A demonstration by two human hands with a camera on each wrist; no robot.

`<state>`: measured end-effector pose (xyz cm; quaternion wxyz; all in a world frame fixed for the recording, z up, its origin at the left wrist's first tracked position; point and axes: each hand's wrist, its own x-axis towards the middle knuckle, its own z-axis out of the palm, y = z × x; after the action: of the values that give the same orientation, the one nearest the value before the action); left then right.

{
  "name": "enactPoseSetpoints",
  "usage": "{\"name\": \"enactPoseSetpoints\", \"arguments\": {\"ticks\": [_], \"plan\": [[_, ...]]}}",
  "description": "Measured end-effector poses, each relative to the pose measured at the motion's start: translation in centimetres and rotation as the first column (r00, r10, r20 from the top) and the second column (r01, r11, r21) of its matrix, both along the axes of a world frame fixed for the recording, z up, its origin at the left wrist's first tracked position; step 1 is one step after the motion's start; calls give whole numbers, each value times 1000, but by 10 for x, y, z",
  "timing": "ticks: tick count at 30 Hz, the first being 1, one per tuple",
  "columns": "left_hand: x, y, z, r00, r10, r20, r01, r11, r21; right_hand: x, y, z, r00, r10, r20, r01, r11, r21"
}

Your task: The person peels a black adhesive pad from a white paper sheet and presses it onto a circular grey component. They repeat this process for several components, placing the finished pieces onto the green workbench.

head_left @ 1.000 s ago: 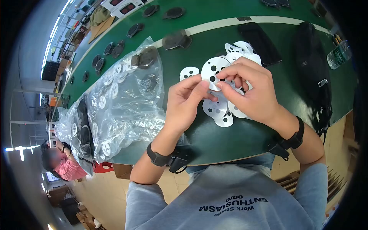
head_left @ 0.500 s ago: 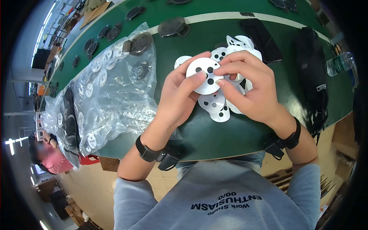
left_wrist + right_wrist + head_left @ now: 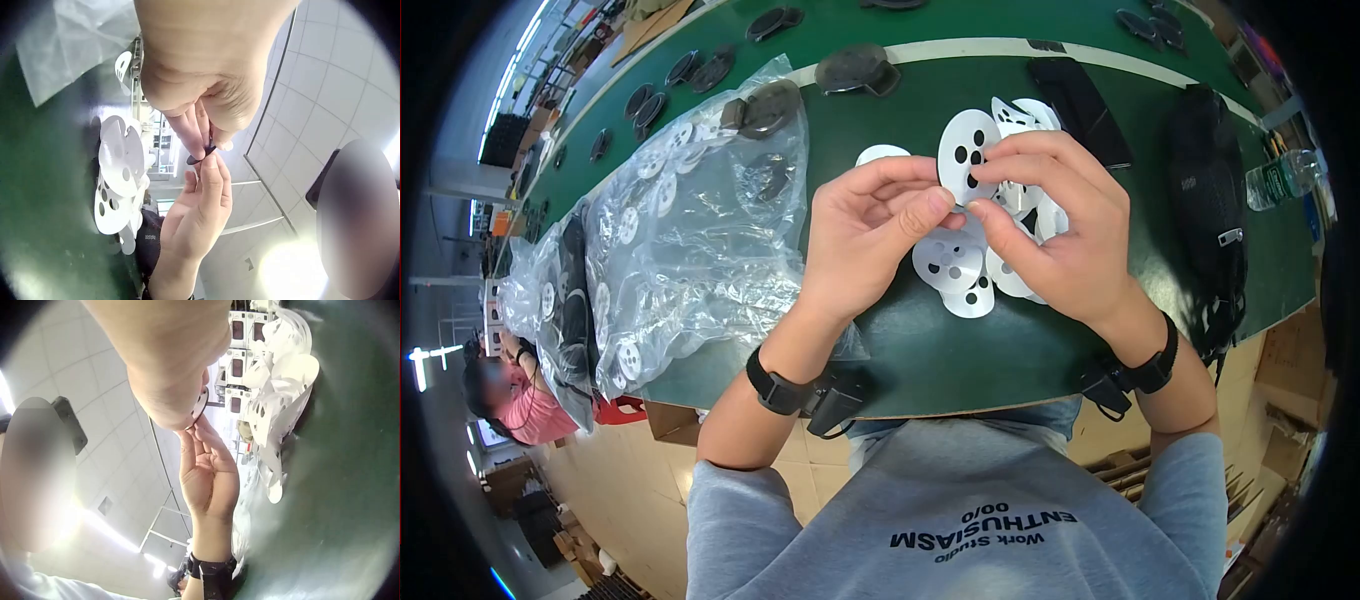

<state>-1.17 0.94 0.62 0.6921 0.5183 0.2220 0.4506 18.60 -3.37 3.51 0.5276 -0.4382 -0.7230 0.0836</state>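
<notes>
Green table [image 3: 935, 365] is partly strewn with loose white discs [image 3: 945, 255]; above it, a perforated disc [image 3: 968, 147] is pinched near its edge by left hand [image 3: 860, 237] and right hand [image 3: 1068, 215]. Probably light, thin and easily creased, it is best gripped lightly at the rim.

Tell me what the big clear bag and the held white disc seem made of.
Clear bag: glossy plastic film, judging by its see-through, wrinkled surface and bright highlights. White disc: perhaps thin plastic or coated card, smooth; its even face and slim edge fit either.
</notes>
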Motion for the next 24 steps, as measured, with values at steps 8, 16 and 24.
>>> {"name": "enactPoseSetpoints", "arguments": {"ticks": [8, 16, 24], "plan": [[5, -8, -1, 988, 97, -124, -87, 993, 82, 3, -2, -7, 978, 100, -184, -138, 969, -206], [7, -6, -5, 981, 152, -122, -123, 968, 217, 0, -3, -13, 923, 101, -372, -214, 937, -276], [8, -8, -3, 962, 200, -186, -147, 953, 264, -1, -5, -12, 920, 63, -386, -201, 922, -331]]}}
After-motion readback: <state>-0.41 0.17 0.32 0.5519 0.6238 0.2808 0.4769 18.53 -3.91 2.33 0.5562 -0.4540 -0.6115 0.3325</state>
